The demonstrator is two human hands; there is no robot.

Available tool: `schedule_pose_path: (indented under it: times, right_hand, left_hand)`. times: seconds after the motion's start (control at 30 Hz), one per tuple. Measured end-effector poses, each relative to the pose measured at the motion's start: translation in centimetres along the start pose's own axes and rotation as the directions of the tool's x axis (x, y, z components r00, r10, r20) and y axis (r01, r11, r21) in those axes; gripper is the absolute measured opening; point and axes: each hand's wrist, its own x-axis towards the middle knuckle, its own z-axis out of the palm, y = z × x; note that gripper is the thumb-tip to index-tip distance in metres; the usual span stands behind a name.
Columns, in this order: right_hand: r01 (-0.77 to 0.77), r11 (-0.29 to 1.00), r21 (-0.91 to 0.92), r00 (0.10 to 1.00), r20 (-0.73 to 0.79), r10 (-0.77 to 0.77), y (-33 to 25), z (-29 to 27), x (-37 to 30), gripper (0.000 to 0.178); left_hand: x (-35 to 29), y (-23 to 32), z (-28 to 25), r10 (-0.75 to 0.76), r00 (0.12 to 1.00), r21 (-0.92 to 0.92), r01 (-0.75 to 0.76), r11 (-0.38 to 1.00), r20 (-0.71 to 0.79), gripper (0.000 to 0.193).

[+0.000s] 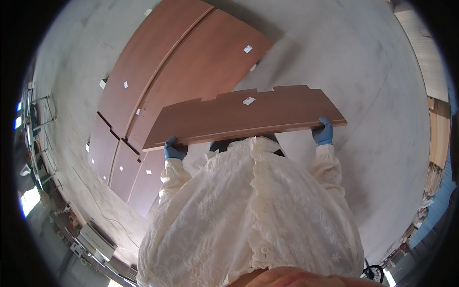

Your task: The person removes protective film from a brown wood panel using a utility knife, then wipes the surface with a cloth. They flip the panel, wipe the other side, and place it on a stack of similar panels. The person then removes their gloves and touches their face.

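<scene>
A reddish-brown wooden panel [224, 115] is held out in front of my body, its long near edge toward me and its notched edge facing away. A small white label [249, 101] is on its upper face. My left hand [175, 149], in a blue glove, grips the panel near its left end. My right hand [323, 131], also blue-gloved, grips it near the right end. Both thumbs show over the near edge, while the other fingers are mostly hidden under the panel.
Several larger reddish-brown panels [191, 67] with white labels lie on the grey floor [354, 71], ahead and to the left. A metal rack [45, 119] stands at the far left. Stacked boards [437, 134] and a blue sheet [442, 196] are along the right side.
</scene>
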Motion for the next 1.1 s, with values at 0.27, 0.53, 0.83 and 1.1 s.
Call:
schedule_pose_path:
  times: [0.27,0.53,0.83,1.1]
  right_hand:
    - [-0.017,0.998,-0.059,0.999,0.051,0.02,-11.6,4.9,13.7,0.035]
    - [0.112,0.992,-0.059,0.991,0.082,-0.107,-23.0,13.8,25.6,0.039]
    - [0.036,0.998,-0.05,0.997,-0.061,-0.039,-33.0,23.3,37.9,0.048]
    - [-0.051,0.979,-0.196,0.983,0.163,0.084,-42.8,39.8,55.3,0.049]
  left_hand:
    - [5.2,-8.2,13.5,-0.009,0.985,-0.094,-0.007,0.996,-0.171,0.039]
    - [15.3,-11.9,31.9,-0.058,0.996,-0.049,0.061,0.997,0.062,0.029]
    - [23.2,-14.7,51.6,0.014,1.0,-0.035,-0.014,0.999,-0.009,0.018]
    - [28.5,-19.1,65.4,0.093,0.991,-0.247,-0.114,0.962,-0.094,0.012]
